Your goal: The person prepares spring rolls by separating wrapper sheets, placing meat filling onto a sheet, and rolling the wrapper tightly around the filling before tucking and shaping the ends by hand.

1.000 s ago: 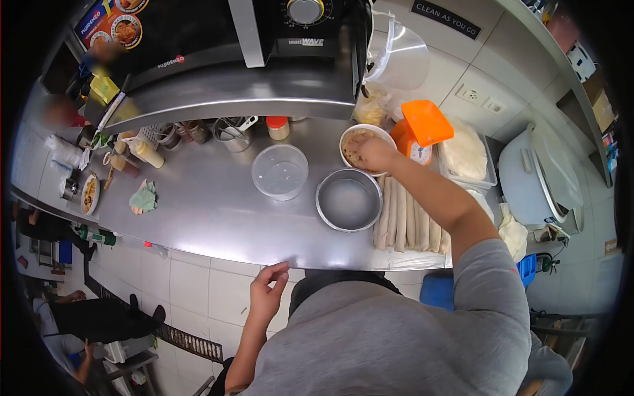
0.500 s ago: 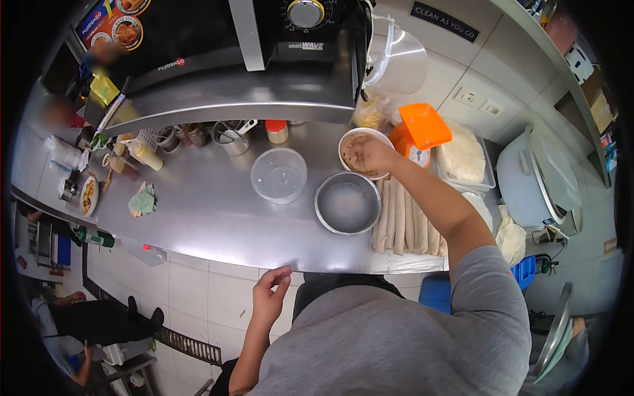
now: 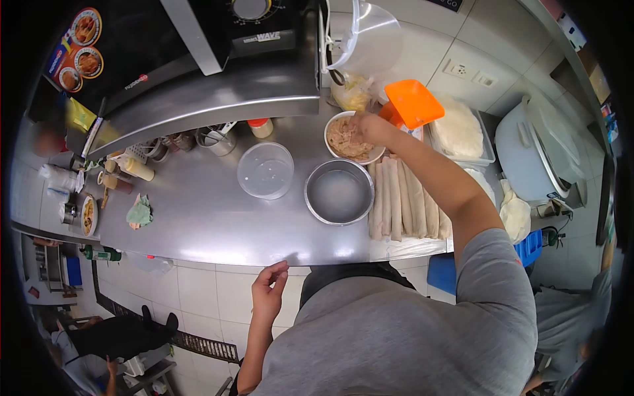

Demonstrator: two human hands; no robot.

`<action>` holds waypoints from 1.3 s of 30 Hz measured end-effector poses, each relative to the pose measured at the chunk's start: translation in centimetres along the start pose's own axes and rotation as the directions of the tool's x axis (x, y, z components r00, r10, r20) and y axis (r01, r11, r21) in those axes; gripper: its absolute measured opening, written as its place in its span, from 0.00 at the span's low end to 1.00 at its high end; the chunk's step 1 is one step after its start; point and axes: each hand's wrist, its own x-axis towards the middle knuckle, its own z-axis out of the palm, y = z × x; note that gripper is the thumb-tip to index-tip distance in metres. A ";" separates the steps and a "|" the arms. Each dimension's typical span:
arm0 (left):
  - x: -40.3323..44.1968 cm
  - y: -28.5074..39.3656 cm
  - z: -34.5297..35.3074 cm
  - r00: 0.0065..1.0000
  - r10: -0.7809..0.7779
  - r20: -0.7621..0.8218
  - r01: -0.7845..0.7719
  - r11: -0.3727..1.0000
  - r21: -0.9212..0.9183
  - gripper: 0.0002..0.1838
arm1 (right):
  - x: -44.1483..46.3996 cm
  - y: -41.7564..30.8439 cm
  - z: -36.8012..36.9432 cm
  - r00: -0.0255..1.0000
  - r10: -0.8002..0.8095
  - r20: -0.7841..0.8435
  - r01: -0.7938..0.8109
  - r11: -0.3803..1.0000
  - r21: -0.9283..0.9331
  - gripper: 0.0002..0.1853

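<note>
My right hand (image 3: pixel 374 128) reaches over the white bowl (image 3: pixel 328 140), at its upper right rim, and touches the shredded, light-brown filling (image 3: pixel 345 137) inside. Its fingertips are blurred and partly hidden, so what they hold does not show. My left hand (image 3: pixel 269 289) hangs just off the counter's front edge, fingers curled together, with nothing visible in it. Below the bowl stands a round metal pan (image 3: pixel 339 193) with whitish, cloudy contents. A clear plastic tub (image 3: pixel 265 171) sits to its left. Several pale rolled wrappers (image 3: pixel 404 201) lie side by side under my right forearm.
An orange-topped scale (image 3: pixel 415 104) and a tray of white wrappers (image 3: pixel 457 129) stand behind the rolls. A microwave (image 3: pixel 218 59) overhangs the counter's back. A green cloth (image 3: pixel 140 212) lies at left. Other people are at the lower left (image 3: pixel 109 340) and lower right (image 3: pixel 571 317).
My right hand has shifted from above the filling's middle to the bowl's upper right side, uncovering more filling. My left hand keeps its pose. The camera view has turned slightly.
</note>
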 end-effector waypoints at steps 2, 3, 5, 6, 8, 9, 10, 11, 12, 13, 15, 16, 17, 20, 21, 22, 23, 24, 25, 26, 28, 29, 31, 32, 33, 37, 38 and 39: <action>0.3 0.3 0.4 1.000 0.003 0.018 -0.004 0.999 0.032 0.12 | -1.2 -0.5 2.1 0.982 -0.166 -0.093 0.150 0.976 -0.159 0.16; 0.6 0.9 0.8 0.999 0.007 0.032 -0.009 0.998 0.065 0.12 | -1.0 -0.7 2.4 0.989 -0.127 -0.070 0.116 0.983 -0.141 0.17; 1.2 2.0 1.7 0.999 0.024 0.044 -0.029 0.993 0.110 0.12 | -1.4 -0.6 2.4 0.999 -0.034 -0.014 0.032 0.993 -0.117 0.19; 1.5 2.5 2.4 0.998 0.038 0.047 -0.044 0.991 0.123 0.12 | -1.3 -0.3 1.8 0.999 -0.016 -0.028 0.014 0.997 -0.076 0.20; 1.9 3.0 3.9 0.997 0.058 0.048 -0.062 0.993 0.098 0.12 | -1.3 0.3 0.0 0.998 0.034 -0.047 -0.033 0.999 0.013 0.22; 1.9 4.1 4.8 0.997 0.056 0.051 -0.062 0.989 0.132 0.12 | -1.9 -0.4 -1.7 0.985 0.157 -0.066 -0.146 0.977 0.154 0.22; 2.0 4.3 5.5 0.996 0.050 0.071 -0.059 0.988 0.144 0.12 | -2.5 -1.8 -4.1 0.959 0.276 -0.070 -0.244 0.924 0.294 0.22; 1.9 4.5 6.3 0.995 0.044 0.088 -0.057 0.986 0.156 0.12 | -3.2 -2.9 -6.4 0.920 0.388 -0.057 -0.328 0.842 0.429 0.23; 1.9 4.5 7.4 0.994 0.047 0.101 -0.064 0.983 0.172 0.12 | -4.4 -3.6 -8.5 0.896 0.439 -0.069 -0.305 0.719 0.624 0.21; 1.9 4.4 8.6 0.992 0.050 0.113 -0.071 0.980 0.188 0.13 | -6.1 -4.2 -10.5 0.869 0.490 -0.067 -0.256 0.562 0.787 0.20; 1.9 4.9 11.5 0.986 0.065 0.154 -0.098 0.971 0.216 0.13 | -9.8 -3.2 -12.4 0.834 0.546 -0.081 -0.094 0.285 0.954 0.19; 2.0 5.5 13.4 0.980 0.077 0.184 -0.119 0.966 0.228 0.13 | -11.8 -2.1 -13.1 0.824 0.556 -0.109 0.001 0.190 0.982 0.19; 2.2 6.0 15.3 0.973 0.089 0.212 -0.140 0.961 0.237 0.13 | -14.1 -1.5 -14.1 0.809 0.575 -0.121 0.024 0.173 0.985 0.19; 3.4 7.8 21.8 0.947 0.120 0.297 -0.209 0.934 0.290 0.20 | -21.8 1.7 -15.5 0.769 0.623 -0.145 0.107 0.097 0.989 0.16; 3.9 8.5 24.2 0.942 0.154 0.298 -0.246 0.921 0.303 0.22 | -24.1 2.8 -15.7 0.753 0.641 -0.148 0.120 0.087 0.989 0.15; 4.8 8.8 26.4 0.917 0.248 0.311 -0.360 0.850 0.385 0.28 | -26.4 3.8 -15.8 0.738 0.658 -0.150 0.135 0.074 0.988 0.15; 5.7 9.0 28.5 0.883 0.331 0.333 -0.460 0.756 0.465 0.35 | -28.5 5.0 -15.6 0.724 0.674 -0.146 0.145 0.058 0.988 0.15; 6.5 9.9 30.5 0.887 0.339 0.313 -0.458 0.727 0.512 0.39 | -30.6 6.1 -15.4 0.711 0.689 -0.140 0.156 0.039 0.987 0.15; 7.4 10.8 32.5 0.892 0.346 0.291 -0.452 0.694 0.560 0.44 | -32.4 7.1 -15.1 0.703 0.702 -0.115 0.139 0.023 0.990 0.15; 8.9 11.3 34.4 0.908 0.314 0.276 -0.418 0.684 0.598 0.47 | -34.2 8.1 -14.8 0.696 0.712 -0.092 0.123 0.007 0.992 0.15; 10.7 10.3 38.2 0.937 0.247 0.248 -0.350 0.650 0.675 0.53 | -37.4 9.8 -14.1 0.668 0.741 -0.069 0.102 0.001 0.995 0.15; 11.5 9.9 39.6 0.951 0.217 0.221 -0.309 0.626 0.716 0.56 | -38.8 10.4 -13.7 0.655 0.754 -0.058 0.112 -0.021 0.993 0.16; 10.8 11.5 42.1 0.989 0.004 0.148 -0.126 0.551 0.825 0.60 | -41.0 12.4 -12.3 0.638 0.769 -0.054 0.105 -0.017 0.994 0.17; 10.5 11.4 42.7 0.991 0.016 0.134 -0.123 0.511 0.850 0.61 | -41.6 12.9 -11.9 0.643 0.764 -0.056 0.104 -0.015 0.994 0.16; 10.6 11.2 43.0 0.991 0.021 0.132 -0.126 0.471 0.873 0.61 | -42.1 13.5 -11.8 0.681 0.730 -0.051 0.085 -0.010 0.996 0.14; 11.9 11.7 42.5 0.970 0.186 0.158 -0.229 0.474 0.850 0.56 | -42.2 13.8 -11.6 0.690 0.724 0.012 0.080 -0.092 0.993 0.13; 12.5 11.2 42.6 0.956 0.237 0.174 -0.268 0.458 0.848 0.53 | -42.2 14.2 -11.5 0.696 0.718 0.023 0.072 -0.102 0.992 0.12; 13.0 11.0 42.8 0.937 0.288 0.196 -0.311 0.441 0.842 0.51 | -42.0 14.0 -11.7 0.699 0.714 0.022 0.074 -0.102 0.992 0.12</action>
